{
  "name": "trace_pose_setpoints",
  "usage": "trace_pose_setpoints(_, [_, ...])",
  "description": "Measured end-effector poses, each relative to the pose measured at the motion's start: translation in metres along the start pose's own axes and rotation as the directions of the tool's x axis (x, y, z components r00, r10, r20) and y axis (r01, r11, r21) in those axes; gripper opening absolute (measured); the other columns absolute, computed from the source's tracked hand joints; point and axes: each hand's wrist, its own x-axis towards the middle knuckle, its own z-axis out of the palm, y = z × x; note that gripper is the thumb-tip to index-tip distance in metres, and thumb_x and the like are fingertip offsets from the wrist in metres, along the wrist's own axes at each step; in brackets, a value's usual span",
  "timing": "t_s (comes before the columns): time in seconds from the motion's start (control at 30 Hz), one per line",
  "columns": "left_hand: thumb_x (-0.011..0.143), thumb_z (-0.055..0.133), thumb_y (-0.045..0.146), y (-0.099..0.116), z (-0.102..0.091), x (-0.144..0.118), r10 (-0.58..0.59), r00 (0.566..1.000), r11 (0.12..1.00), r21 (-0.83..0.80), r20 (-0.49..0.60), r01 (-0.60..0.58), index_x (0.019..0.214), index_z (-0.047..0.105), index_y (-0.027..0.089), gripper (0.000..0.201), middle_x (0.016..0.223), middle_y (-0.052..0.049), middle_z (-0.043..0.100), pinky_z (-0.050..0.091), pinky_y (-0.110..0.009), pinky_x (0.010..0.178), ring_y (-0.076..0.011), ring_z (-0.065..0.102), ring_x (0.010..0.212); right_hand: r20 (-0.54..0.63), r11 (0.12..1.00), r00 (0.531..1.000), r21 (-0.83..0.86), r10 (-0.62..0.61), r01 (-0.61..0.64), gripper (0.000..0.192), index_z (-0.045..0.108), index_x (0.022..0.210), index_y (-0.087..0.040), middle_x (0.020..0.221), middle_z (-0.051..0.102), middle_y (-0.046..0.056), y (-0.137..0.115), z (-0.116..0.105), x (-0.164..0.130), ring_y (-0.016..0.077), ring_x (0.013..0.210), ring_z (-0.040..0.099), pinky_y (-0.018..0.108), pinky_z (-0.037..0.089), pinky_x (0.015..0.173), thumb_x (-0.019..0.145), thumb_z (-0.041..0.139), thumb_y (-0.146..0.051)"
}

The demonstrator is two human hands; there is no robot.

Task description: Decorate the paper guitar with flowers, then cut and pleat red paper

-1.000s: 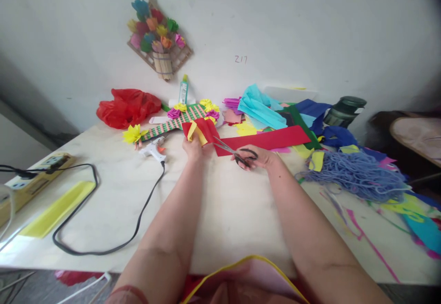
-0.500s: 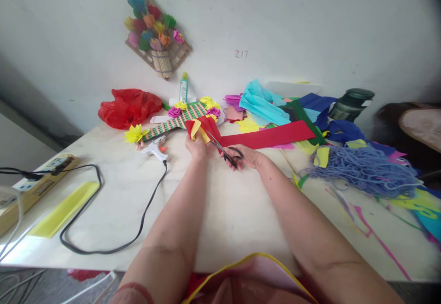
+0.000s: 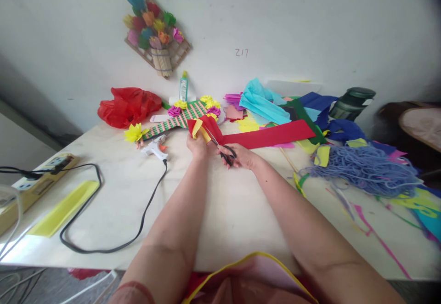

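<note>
Bright, even daylight; soft shadows; edges warped and darkened.

The near middle of the table [image 3: 237, 216] is left bare, and room to pass is found there between the two forearms and out to the front edge. On the left, the way is crossed by the black cord [image 3: 103, 230] looping from the glue gun [image 3: 153, 148], with a yellow strip [image 3: 58, 207] and a power strip [image 3: 37, 180] beyond it. Toward the wall, passage is blocked by the striped craft piece [image 3: 175, 119], the glue bottle [image 3: 183, 88] and the red bag [image 3: 127, 105]. On the right, the surface is crowded by the long red paper strip [image 3: 272, 135], heaped coloured paper [image 3: 275, 106] and the blue yarn pile [image 3: 368, 168].
</note>
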Motion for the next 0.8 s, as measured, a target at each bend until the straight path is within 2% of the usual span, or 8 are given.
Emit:
trace_pose_setpoints(0.43, [0.073, 0.055, 0.021, 0.004, 0.000, -0.003, -0.016, 1.000, 1.000, 0.012, 0.006, 0.016, 0.085, 0.058, 0.014, 0.014, 0.078, -0.004, 0.062, 0.046, -0.021, 0.062, -0.0128, 0.060, 0.070, -0.062, 0.999, 0.998, 0.041, -0.025, 0.028, 0.041, 0.057, 0.080, -0.014, 0.050, 0.055, -0.002, 0.003, 0.008, 0.004, 0.0067, 0.035, 0.049, 0.014, 0.020, 0.024, 0.072, 0.063, -0.053])
trace_pose_setpoints(0.8, [0.073, 0.054, 0.020, 0.003, 0.000, -0.001, -0.006, 1.000, 0.999, 0.039, 0.004, 0.006, 0.085, 0.059, 0.013, 0.015, 0.077, -0.005, 0.063, 0.046, -0.022, 0.063, -0.0135, 0.060, 0.070, -0.077, 0.997, 0.996, 0.067, -0.042, 0.047, 0.043, 0.060, 0.086, -0.012, 0.049, 0.054, -0.002, 0.010, 0.006, 0.009, 0.0060, 0.035, 0.048, 0.014, 0.020, 0.024, 0.072, 0.062, -0.053])
